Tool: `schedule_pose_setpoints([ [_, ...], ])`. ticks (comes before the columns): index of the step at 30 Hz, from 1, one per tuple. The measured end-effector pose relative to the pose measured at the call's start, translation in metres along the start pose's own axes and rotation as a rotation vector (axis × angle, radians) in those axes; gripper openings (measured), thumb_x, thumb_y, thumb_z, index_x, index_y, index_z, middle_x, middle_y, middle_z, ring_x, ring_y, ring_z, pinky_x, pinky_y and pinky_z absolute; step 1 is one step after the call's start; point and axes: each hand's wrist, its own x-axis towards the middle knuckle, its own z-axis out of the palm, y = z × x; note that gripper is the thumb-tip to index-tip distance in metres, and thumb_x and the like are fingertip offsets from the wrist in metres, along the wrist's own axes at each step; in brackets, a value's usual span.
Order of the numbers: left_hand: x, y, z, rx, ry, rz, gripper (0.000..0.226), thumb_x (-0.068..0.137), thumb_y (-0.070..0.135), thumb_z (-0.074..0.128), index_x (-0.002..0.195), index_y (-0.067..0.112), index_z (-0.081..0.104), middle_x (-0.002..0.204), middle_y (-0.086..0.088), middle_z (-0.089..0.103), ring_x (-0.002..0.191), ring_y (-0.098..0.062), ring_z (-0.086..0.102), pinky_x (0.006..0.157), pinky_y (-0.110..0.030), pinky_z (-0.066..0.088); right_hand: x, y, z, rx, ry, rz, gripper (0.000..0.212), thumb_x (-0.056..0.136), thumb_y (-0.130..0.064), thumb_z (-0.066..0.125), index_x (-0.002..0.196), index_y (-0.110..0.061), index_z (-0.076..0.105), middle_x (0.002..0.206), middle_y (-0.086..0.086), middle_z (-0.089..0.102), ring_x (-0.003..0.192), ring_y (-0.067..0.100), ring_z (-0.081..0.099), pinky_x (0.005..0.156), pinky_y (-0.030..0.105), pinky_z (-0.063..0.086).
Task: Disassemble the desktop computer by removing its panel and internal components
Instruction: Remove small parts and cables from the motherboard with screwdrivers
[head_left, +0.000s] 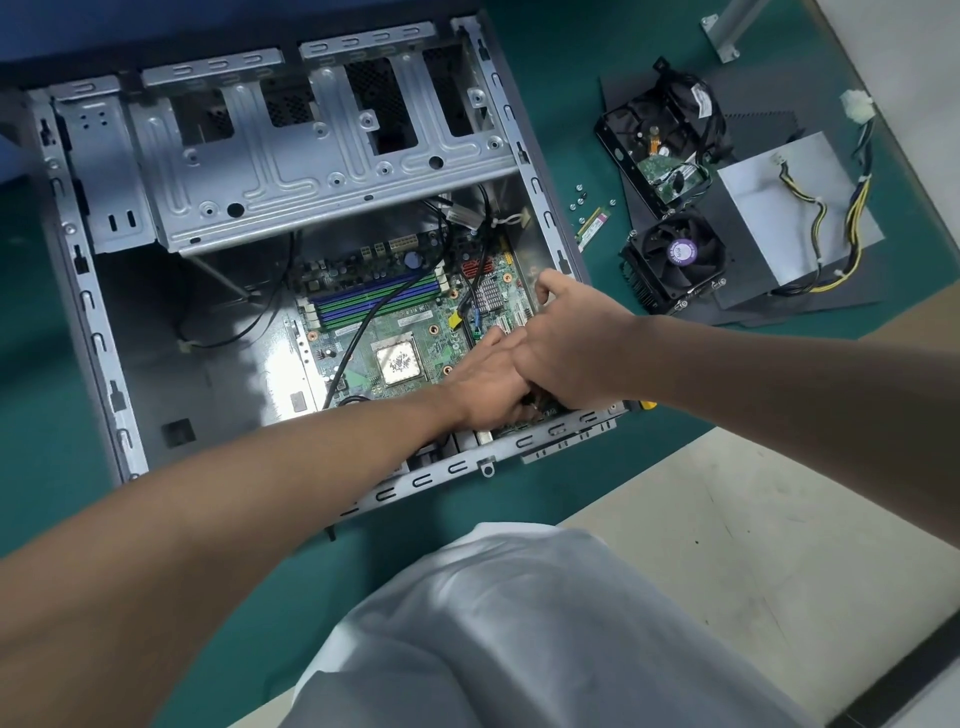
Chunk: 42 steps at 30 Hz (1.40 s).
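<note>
Overlapping motherboard (395, 332), left hand (485, 387), right hand (569, 345) — touching

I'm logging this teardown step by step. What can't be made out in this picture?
Head view only.
Left hand: fingers hidden under the right hand, so its grip is unclear.
Motherboard: near-right corner covered by both hands.
Yellow item at the case rim: mostly behind the right arm.
Screws on the mat: too small to count.
Fan: label blurred, unreadable.
</note>
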Motion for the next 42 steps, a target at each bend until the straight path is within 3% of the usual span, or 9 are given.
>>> schedule_pose_setpoints([
  [4, -0.0021, -0.0011, -0.0010, -0.014, 0.014, 0.012, 0.020, 0.084, 0.031, 0.067, 0.083, 0.023, 0.048, 0.095, 0.007, 0.036, 0.081, -0.005, 0.014, 0.073, -0.025, 0.013, -0.0019, 0.0006, 0.0012, -0.022, 0.019, 0.017, 0.016, 0.092, -0.028, 0.043, 0.083, -0.023, 0.055, 0.066, -0.005, 0.053, 0.057, 0.013, 0.041, 0.094, 0.038, 0.033],
  [7, -0.0029, -0.0002, -0.0035, -0.081, 0.019, 0.001, 0.022, 0.085, 0.039, 0.067, 0.094, 0.023, 0.054, 0.103, 0.010, 0.036, 0.091, -0.005, 0.021, 0.081, -0.026, 0.018, -0.0026, 0.0009, 0.0030, -0.030, 0.028, 0.013, 0.019, 0.093, -0.027, 0.041, 0.081, -0.023, 0.056, 0.067, -0.004, 0.055, 0.057, 0.013, 0.042, 0.093, 0.037, 0.033],
  [11, -0.0037, -0.0013, -0.0028, -0.052, 0.023, 0.006, 0.024, 0.084, 0.021, 0.063, 0.076, 0.030, 0.043, 0.099, 0.007, 0.044, 0.088, -0.005, 0.022, 0.080, -0.027, 0.020, -0.0019, 0.0043, 0.0027, -0.015, 0.006, -0.023, 0.024, 0.097, -0.035, 0.038, 0.085, -0.021, 0.053, 0.070, -0.002, 0.051, 0.060, 0.014, 0.042, 0.092, 0.036, 0.030],
  [13, -0.0021, -0.0025, 0.0001, -0.044, 0.013, -0.012, 0.012, 0.087, 0.032, 0.064, 0.087, 0.026, 0.053, 0.105, 0.006, 0.047, 0.095, -0.008, 0.028, 0.084, -0.027, 0.022, -0.0017, 0.0055, 0.0017, -0.014, -0.012, -0.036, 0.019, 0.096, -0.030, 0.040, 0.085, -0.020, 0.052, 0.069, -0.003, 0.052, 0.059, 0.013, 0.041, 0.092, 0.037, 0.029],
  [17, 0.0005, -0.0034, 0.0026, -0.029, 0.010, -0.006, 0.030, 0.087, 0.049, 0.062, 0.097, 0.020, 0.060, 0.108, 0.009, 0.044, 0.095, -0.007, 0.026, 0.084, -0.028, 0.022, -0.0037, 0.0040, -0.0002, -0.036, -0.024, -0.024, 0.020, 0.092, -0.024, 0.043, 0.073, -0.019, 0.043, 0.068, -0.003, 0.054, 0.059, 0.013, 0.042, 0.095, 0.038, 0.032],
  [21, -0.0006, -0.0041, 0.0021, -0.033, 0.026, 0.011, 0.019, 0.086, 0.038, 0.064, 0.084, 0.028, 0.048, 0.103, 0.006, 0.047, 0.093, -0.007, 0.027, 0.087, -0.031, 0.024, -0.0043, 0.0071, 0.0001, -0.022, -0.033, -0.018, 0.022, 0.097, -0.033, 0.038, 0.085, -0.020, 0.052, 0.067, -0.003, 0.048, 0.060, 0.014, 0.041, 0.095, 0.037, 0.029],
  [26, -0.0004, -0.0039, 0.0039, -0.083, 0.037, 0.012, 0.020, 0.083, 0.036, 0.068, 0.087, 0.027, 0.051, 0.104, 0.011, 0.039, 0.095, -0.002, 0.022, 0.088, -0.028, 0.019, 0.0005, 0.0018, -0.0008, -0.013, -0.053, -0.009, 0.018, 0.092, -0.026, 0.044, 0.077, -0.019, 0.048, 0.069, -0.005, 0.055, 0.062, 0.013, 0.045, 0.091, 0.037, 0.029],
  [30, -0.0035, 0.0024, -0.0037, -0.140, 0.089, 0.028, 0.041, 0.075, 0.018, 0.064, 0.066, 0.040, 0.030, 0.083, 0.021, 0.031, 0.083, 0.000, 0.017, 0.081, -0.028, 0.019, -0.0010, 0.0018, 0.0021, -0.003, 0.004, -0.003, 0.023, 0.094, -0.025, 0.039, 0.082, -0.020, 0.058, 0.075, -0.003, 0.063, 0.063, 0.016, 0.045, 0.095, 0.039, 0.031],
  [42, -0.0042, 0.0039, -0.0041, -0.044, 0.070, 0.022, 0.043, 0.078, 0.019, 0.068, 0.070, 0.035, 0.028, 0.083, 0.013, 0.029, 0.075, -0.005, 0.011, 0.069, -0.023, 0.009, -0.0002, 0.0033, -0.0019, -0.007, -0.073, -0.029, 0.018, 0.095, -0.026, 0.040, 0.084, -0.019, 0.051, 0.077, -0.005, 0.060, 0.068, 0.014, 0.049, 0.088, 0.038, 0.025],
])
